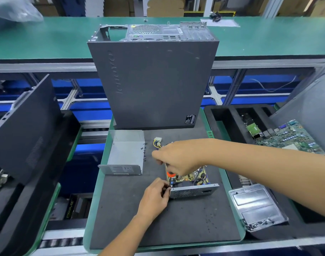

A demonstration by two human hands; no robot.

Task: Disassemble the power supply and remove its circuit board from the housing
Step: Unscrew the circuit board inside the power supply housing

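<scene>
Screwdriver work: my right hand (178,157) grips the orange-collared driver (169,175) over the yellow circuit board (192,177) in its grey metal housing (193,191); my left hand (155,195) pinches the tip steady. I'd keep it vertical.

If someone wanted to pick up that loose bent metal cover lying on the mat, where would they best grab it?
By the upright front flap of the metal cover, pinched from above. The flap stands up from the mat with its top edge free, while the flat middle lies flush and offers no finger hold. Mind the loose screws beside it.
</scene>
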